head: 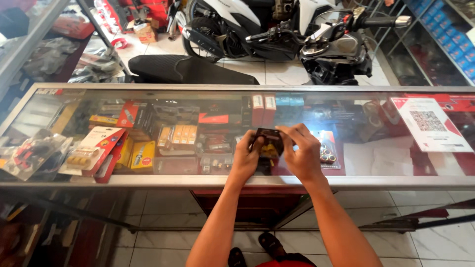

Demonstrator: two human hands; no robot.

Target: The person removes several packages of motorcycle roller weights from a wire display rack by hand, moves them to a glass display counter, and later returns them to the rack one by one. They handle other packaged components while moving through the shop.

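The small dark part (267, 142) sits between my two hands, held just above the glass top of the display counter (346, 184), a little right of the counter's middle and close to its near metal edge. It is a dark, boxy piece with a yellowish patch low on its face; I cannot make out finer detail. Its long axis seems to run left to right, roughly along the counter's length, with its broad face tilted up toward me, though my fingers cover too much for me to be sure which end leads.

My left hand (246, 159) closes on its left end, thumb on top and fingers curled underneath. My right hand (303, 154) grips the right end, fingers arched over the top edge.

Just right of my right hand, under the glass, lies a card of small round rollers (327, 153). Further left under the glass are yellow and red boxes (177, 136) and a red blister pack (96, 148). A white sheet with a square code pattern (429, 123) lies at the right end of the counter. Beyond the counter, well apart, stand a black seat (185, 69) on the tiled floor and a white scooter (277, 29).
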